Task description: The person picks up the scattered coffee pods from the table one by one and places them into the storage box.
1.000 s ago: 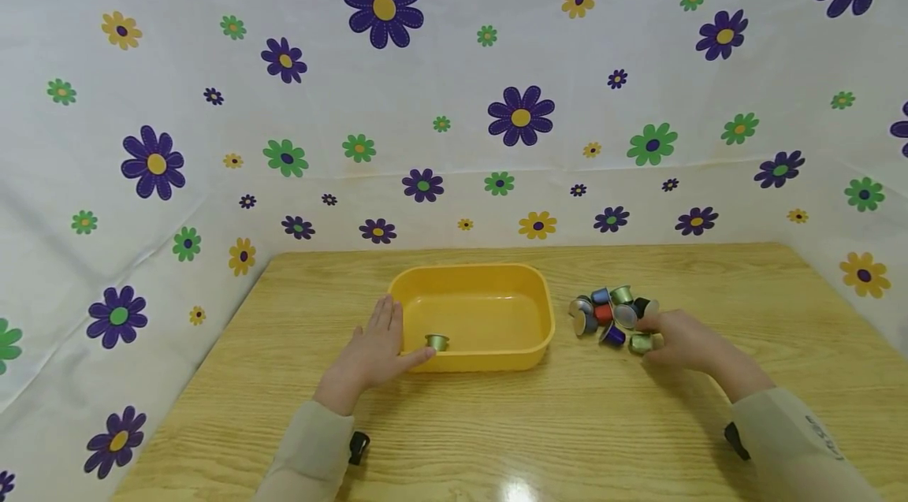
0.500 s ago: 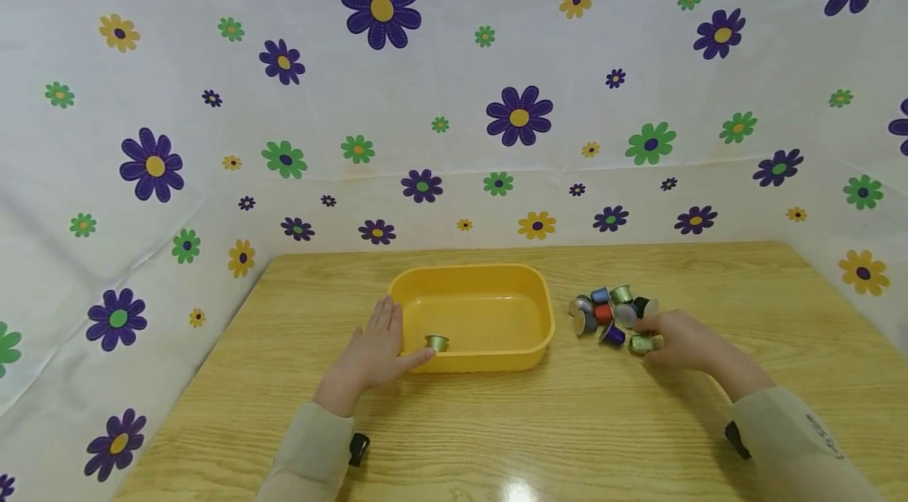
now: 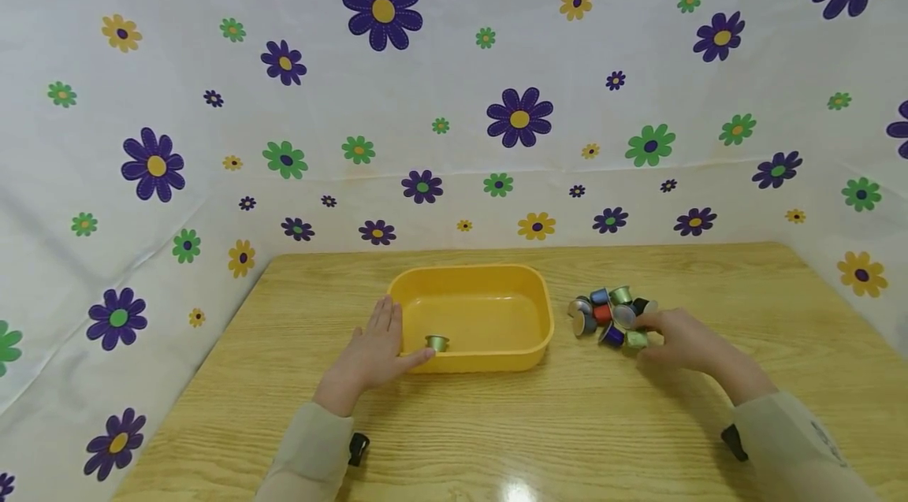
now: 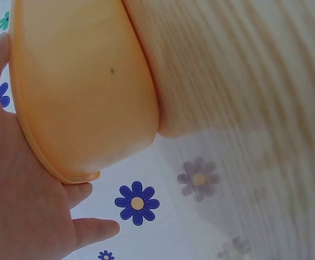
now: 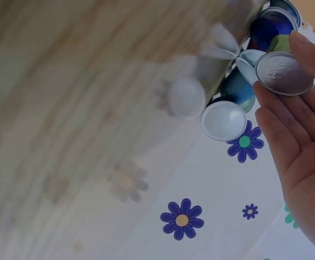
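My left hand (image 3: 370,356) rests on the left end of a yellow plastic tub (image 3: 489,362), fingers straight along the rim and thumb over the front corner. Inside the tub, near that thumb, lies one green coffee capsule (image 3: 437,343). To the right of the tub, my right hand (image 3: 686,340) pinches a light green coffee capsule (image 3: 636,340) at the near edge of a small pile. Its silver foil lid (image 5: 283,73) faces the right wrist camera, between thumb and fingers. A dark blue capsule (image 3: 611,335) lies just left of it.
Several more capsules lie bunched in the pile, including a red one (image 3: 601,314), a light blue one (image 3: 599,296) and a black one (image 3: 641,305). The wooden table (image 3: 489,431) ends at a white flowered cloth (image 3: 454,68) behind and at both sides.
The light green capsule has shifted slightly left and up toward the pile with my right fingertips. My left hand and the tub have stayed in place.
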`<action>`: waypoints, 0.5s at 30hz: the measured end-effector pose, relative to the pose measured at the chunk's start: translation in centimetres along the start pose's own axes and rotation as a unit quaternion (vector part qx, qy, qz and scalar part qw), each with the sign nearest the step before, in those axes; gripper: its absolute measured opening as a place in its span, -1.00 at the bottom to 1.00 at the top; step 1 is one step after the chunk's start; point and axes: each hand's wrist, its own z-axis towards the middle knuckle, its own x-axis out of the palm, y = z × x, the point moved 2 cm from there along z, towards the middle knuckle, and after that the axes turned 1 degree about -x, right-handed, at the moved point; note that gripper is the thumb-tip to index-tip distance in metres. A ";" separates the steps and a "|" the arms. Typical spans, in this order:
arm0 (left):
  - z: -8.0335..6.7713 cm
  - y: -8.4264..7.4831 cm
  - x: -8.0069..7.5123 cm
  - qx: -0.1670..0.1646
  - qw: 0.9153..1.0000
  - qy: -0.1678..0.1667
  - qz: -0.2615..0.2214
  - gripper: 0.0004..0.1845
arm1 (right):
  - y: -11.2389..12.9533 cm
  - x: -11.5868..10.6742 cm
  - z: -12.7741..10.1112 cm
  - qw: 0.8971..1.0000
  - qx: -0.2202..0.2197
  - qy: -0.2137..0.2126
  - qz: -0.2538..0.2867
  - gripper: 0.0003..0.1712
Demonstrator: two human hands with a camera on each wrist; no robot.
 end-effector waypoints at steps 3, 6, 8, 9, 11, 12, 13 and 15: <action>0.0 0.0 0.0 0.002 1.000 0.001 0.001 0.08 | 0.4 -0.2 -0.1 1.000 -0.016 -0.018 0.006 -0.58; 0.0 0.0 0.0 0.001 1.000 0.002 0.001 0.08 | 0.8 -0.5 -0.1 0.999 -0.026 -0.031 0.013 -0.59; 0.0 0.0 0.0 0.000 1.000 0.003 0.002 0.08 | 1.0 -0.6 0.0 0.999 -0.027 -0.037 0.016 -0.59; 0.0 -0.1 0.0 0.000 1.000 0.003 0.002 0.08 | 1.1 -0.6 0.0 0.999 -0.027 -0.041 0.016 -0.59; -0.1 0.0 0.0 -0.001 1.000 0.004 0.003 0.08 | 1.2 -0.7 0.1 0.998 -0.030 -0.046 0.015 -0.58; 0.0 0.0 0.0 -0.001 1.000 0.003 0.003 0.09 | 1.3 -0.7 0.1 0.998 -0.030 -0.049 0.014 -0.57; 0.0 0.0 0.0 -0.001 1.000 0.003 0.003 0.09 | 1.3 -0.7 0.1 0.998 -0.029 -0.052 0.015 -0.57; 0.0 0.0 0.1 -0.002 1.000 0.003 0.001 0.09 | 1.4 -0.8 0.2 0.998 -0.029 -0.057 0.016 -0.56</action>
